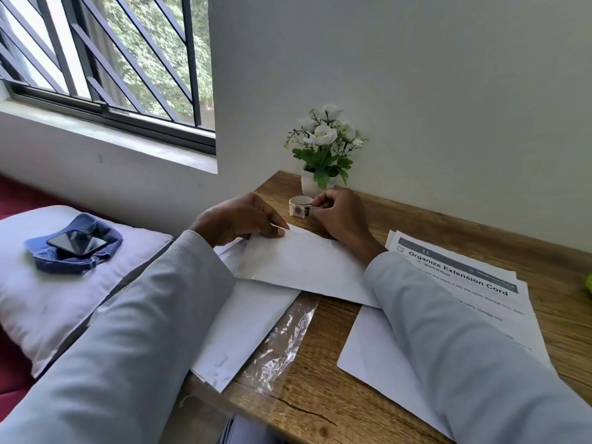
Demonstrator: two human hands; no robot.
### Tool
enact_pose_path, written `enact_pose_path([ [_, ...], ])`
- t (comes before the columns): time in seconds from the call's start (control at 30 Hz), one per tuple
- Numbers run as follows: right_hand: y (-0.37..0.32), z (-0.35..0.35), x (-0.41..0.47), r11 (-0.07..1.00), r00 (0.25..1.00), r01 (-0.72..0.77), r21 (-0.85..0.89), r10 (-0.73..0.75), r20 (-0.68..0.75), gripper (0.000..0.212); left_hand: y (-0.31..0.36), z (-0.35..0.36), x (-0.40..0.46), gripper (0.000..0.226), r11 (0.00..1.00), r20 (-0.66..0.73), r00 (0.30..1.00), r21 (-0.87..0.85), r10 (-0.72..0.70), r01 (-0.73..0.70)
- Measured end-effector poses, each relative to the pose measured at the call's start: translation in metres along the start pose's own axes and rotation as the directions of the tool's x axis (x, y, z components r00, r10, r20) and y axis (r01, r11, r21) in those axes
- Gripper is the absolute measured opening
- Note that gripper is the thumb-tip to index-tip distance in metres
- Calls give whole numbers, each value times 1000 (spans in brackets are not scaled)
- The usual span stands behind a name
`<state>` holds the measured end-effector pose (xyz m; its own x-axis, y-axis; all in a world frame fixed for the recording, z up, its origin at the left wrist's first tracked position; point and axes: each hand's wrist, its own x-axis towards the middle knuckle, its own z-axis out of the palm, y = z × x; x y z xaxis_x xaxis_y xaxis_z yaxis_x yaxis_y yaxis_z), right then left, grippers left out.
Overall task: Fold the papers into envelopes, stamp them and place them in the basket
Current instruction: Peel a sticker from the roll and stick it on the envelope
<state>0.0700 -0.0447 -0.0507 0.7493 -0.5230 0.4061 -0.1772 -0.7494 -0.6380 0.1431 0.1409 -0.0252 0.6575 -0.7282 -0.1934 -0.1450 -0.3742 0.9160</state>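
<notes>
Your folded white paper envelope (pixel 304 261) lies mid-frame on the wooden desk (pixel 320 395), its far corner pinched by your left hand (pixel 238 221). Your right hand (pixel 339 216) pinches the small stamp roll (pixel 300 206), seemingly peeling one. Stamping and basketing remain.

Right sleeve (pixel 464 331) covers much of the printed sheet (pixel 464 270) at 3 o'clock; only the heading reads, the smaller lines are blurred. Green object (pixel 588 285) at 3 o'clock is cut by the frame edge, identity undetermined. Markings on the sticker roll (pixel 300 206) are too small to read. Left hand (pixel 238 219) hides the near corner of the white envelope (pixel 304 261). Bench (pixel 320 411) runs off the frame at 6 o'clock.
</notes>
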Motion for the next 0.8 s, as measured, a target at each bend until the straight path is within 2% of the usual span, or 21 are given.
enact_pose_path([
  [0.8,5,-11,-11,977,990,-106,184,86,114,13,0,2,-2,15,998,-22,1000,65,17,-15],
])
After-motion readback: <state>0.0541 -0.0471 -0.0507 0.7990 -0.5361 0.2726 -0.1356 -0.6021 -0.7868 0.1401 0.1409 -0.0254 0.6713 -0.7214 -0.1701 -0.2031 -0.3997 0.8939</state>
